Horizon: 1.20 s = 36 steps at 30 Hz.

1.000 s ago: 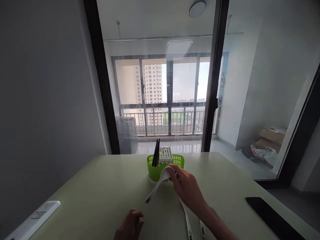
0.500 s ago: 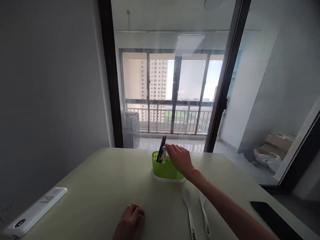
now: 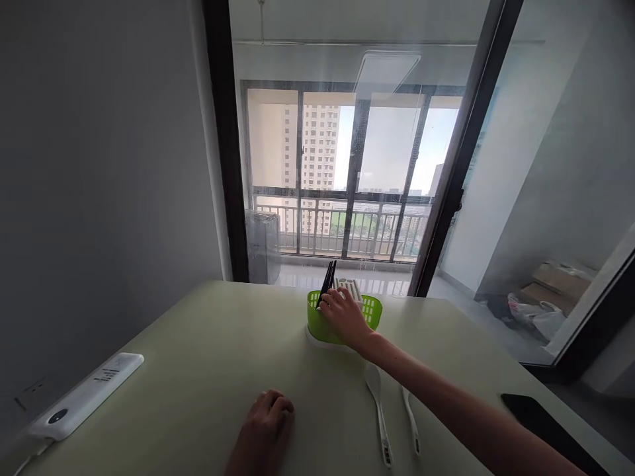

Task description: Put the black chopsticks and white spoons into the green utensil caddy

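My right hand [image 3: 343, 317] reaches forward over the green slotted cutlery basket [image 3: 321, 326] at the table's far middle. Its fingers are bent together and dip into the basket beside the black chopsticks [image 3: 328, 285] that stand in it; what they pinch is hidden. A white slotted insert [image 3: 351, 287] rises behind the hand. My left hand [image 3: 266, 426] rests on the pale green table [image 3: 198, 370] near the front edge, curled into a loose fist with nothing in it. Two white spoons [image 3: 379, 413] lie side by side on the table under my right forearm.
A white power strip [image 3: 86, 395] lies at the table's left edge by the grey wall. A black phone [image 3: 550, 426] lies at the right edge. Behind the table is a glass sliding door with a dark frame [image 3: 449, 192] and a balcony beyond.
My right hand carried a white spoon from above the table up to the basket and lowered it in; the spoon no longer shows. My left hand stayed put. The camera tilted down slightly.
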{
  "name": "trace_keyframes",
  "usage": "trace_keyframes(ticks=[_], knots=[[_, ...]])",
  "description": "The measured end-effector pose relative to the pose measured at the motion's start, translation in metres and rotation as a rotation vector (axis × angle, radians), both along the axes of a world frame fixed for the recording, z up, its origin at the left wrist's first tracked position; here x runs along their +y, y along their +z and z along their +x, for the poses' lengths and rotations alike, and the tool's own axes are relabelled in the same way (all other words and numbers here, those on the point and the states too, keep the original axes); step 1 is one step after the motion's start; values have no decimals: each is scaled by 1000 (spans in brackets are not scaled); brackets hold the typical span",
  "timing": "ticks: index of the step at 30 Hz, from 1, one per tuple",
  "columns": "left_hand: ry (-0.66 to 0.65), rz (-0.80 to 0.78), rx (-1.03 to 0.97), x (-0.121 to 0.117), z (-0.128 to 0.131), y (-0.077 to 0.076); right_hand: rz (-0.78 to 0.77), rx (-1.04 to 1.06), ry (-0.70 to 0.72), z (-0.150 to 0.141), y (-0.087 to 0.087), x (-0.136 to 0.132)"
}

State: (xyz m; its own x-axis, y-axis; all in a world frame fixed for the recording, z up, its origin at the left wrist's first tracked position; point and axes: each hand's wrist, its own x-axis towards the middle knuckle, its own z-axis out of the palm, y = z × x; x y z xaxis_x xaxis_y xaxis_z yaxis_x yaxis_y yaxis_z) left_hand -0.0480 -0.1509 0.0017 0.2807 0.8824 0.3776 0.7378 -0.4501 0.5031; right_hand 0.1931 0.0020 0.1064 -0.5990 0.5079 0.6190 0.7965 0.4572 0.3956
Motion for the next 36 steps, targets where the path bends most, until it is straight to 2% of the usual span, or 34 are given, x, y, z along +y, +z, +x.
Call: trace_keyframes(ticks=[4,8,10,11,13,16,18,20,23,26,30,33,36], knots=[[7,-40,-9,-2,0,3,-34,62,36,10,12,-20],[15,-57,-26,-2,-1,1,-83,154,86,47,24,-62],[14,-58,-30,-2,0,0,-154,384,85,71,19,-88],[15,-56,-30,-2,0,1,-183,510,45,83,13,-102],[13,-56,-28,-2,1,2,-339,735,-76,102,-10,-128],[14,-56,-25,-2,2,5,-623,906,-259,120,-58,-158],[13,-56,-19,-3,2,8,-697,917,-386,123,-90,-172],[7,-54,-14,-3,3,10,-726,882,-547,123,-115,-180],[2,-50,-9,-3,4,12,-774,792,-646,123,-132,-185],[6,-53,-2,-2,5,13,-813,778,-629,124,-130,-184],[14,-60,-13,-2,7,13,-834,825,-583,121,-120,-185],[-5,-143,-75,-2,21,19,-795,837,-423,107,-108,-199],[-62,-273,-194,-5,45,40,-717,779,-230,83,-91,-221]])
